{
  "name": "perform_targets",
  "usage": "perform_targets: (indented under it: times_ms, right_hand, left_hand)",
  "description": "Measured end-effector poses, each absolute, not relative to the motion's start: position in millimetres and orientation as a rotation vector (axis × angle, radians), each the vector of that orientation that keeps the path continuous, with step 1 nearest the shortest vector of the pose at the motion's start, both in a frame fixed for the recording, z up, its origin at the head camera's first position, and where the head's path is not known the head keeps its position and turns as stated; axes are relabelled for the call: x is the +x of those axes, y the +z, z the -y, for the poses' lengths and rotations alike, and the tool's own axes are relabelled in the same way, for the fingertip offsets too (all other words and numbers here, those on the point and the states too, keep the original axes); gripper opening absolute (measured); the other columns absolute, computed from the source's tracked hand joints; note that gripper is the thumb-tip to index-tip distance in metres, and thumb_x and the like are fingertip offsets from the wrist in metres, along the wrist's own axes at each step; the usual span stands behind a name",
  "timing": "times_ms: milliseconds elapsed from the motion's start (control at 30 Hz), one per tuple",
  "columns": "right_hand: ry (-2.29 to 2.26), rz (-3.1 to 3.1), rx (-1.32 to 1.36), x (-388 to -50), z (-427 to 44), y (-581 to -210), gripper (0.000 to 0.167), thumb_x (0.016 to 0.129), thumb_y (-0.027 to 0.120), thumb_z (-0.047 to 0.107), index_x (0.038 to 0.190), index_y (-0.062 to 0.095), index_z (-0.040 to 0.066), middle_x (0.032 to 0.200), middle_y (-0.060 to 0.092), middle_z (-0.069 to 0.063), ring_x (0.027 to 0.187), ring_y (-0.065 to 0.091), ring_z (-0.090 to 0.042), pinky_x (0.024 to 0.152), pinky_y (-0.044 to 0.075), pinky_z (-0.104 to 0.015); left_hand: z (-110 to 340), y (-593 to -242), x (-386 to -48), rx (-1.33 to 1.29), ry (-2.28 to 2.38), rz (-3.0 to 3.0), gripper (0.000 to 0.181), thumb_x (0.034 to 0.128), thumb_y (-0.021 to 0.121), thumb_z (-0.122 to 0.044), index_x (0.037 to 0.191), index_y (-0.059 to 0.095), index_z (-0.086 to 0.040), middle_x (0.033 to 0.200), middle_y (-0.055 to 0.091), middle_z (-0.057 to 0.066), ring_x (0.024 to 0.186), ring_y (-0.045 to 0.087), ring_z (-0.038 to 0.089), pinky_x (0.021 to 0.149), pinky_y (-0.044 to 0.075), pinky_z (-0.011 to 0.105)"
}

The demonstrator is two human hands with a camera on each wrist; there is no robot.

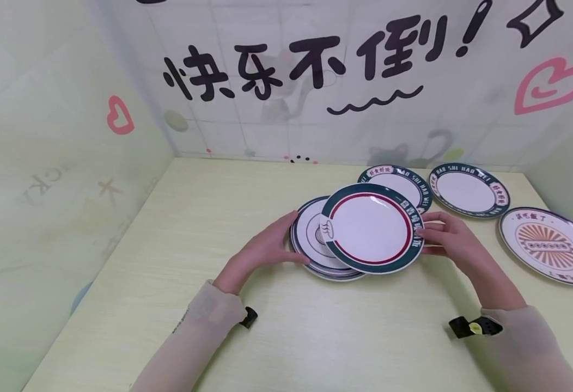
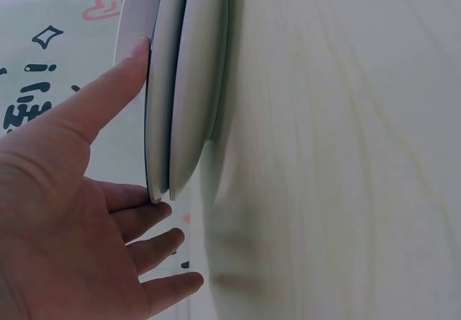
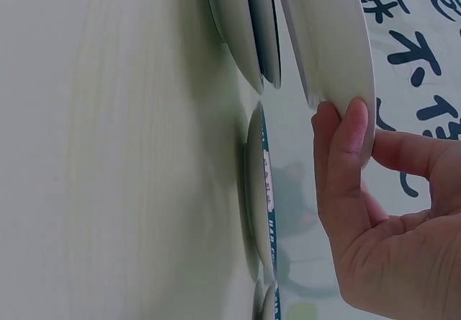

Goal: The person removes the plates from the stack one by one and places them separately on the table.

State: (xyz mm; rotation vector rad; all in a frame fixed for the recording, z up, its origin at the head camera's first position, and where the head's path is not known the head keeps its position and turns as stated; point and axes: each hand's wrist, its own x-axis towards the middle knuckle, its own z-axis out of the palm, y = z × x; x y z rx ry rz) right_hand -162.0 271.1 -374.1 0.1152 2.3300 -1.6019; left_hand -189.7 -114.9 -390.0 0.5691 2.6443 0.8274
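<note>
My right hand [image 1: 445, 237] pinches the right rim of a white plate [image 1: 370, 228] with a dark green border and a red ring. In the right wrist view the plate is tilted and raised above the table, fingers underneath and thumb on top. It overlaps a short stack of plates [image 1: 308, 231] with dark line rings, hiding the stack's right part. My left hand [image 1: 269, 242] rests against the stack's left edge, its thumb and a fingertip touching the rim. The other fingers [image 2: 162, 251] of that hand spread loosely beside the stack in the left wrist view.
Two green-bordered plates, a left one [image 1: 391, 177] partly covered and a right one [image 1: 468, 190], lie near the back wall. A plate with an orange sunburst [image 1: 551, 245] lies at the right. Printed walls edge the pale table [image 1: 286, 332] at back, left and right.
</note>
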Motion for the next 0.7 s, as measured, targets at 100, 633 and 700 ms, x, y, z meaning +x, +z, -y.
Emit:
perform_targets:
  times_ms: [100, 633, 700]
  right_hand:
    - [-1.606, -2.342, 0.132, -159.1, -278.6, -372.5, 0.058, 0.101, 0.058, 0.026, 0.143, 0.032, -0.005, 0.093, 0.062, 0.022, 0.081, 0.068, -0.001, 0.077, 0.061, -0.019]
    - [-1.734, -2.286, 0.162, -145.5, -319.0, -374.9, 0.019, 0.101, 0.058, 0.022, 0.118, 0.047, 0.023, 0.089, 0.068, 0.023, 0.078, 0.070, -0.002, 0.073, 0.061, -0.019]
    - [-1.685, -2.324, 0.175, -142.9, -322.1, -374.9, 0.019, 0.102, 0.057, 0.025, 0.118, 0.046, 0.025, 0.089, 0.067, 0.025, 0.080, 0.070, -0.001, 0.074, 0.061, -0.018]
  left_hand:
    - [115.5, -390.3, -190.3, 0.580, 0.824, -2.644, 0.118, 0.0747, 0.085, -0.046, 0.160, 0.015, -0.007, 0.167, 0.018, 0.011, 0.156, 0.018, 0.027, 0.128, 0.020, 0.040]
    - [116.2, -390.9, -190.1, 0.612, 0.837, -2.646, 0.118, 0.0746, 0.085, -0.046, 0.159, 0.015, -0.004, 0.167, 0.018, 0.013, 0.155, 0.018, 0.028, 0.128, 0.020, 0.042]
    - [116.2, -390.6, -189.8, 0.614, 0.835, -2.648, 0.118, 0.0746, 0.086, -0.046, 0.159, 0.016, -0.004, 0.167, 0.019, 0.013, 0.155, 0.019, 0.029, 0.128, 0.020, 0.043]
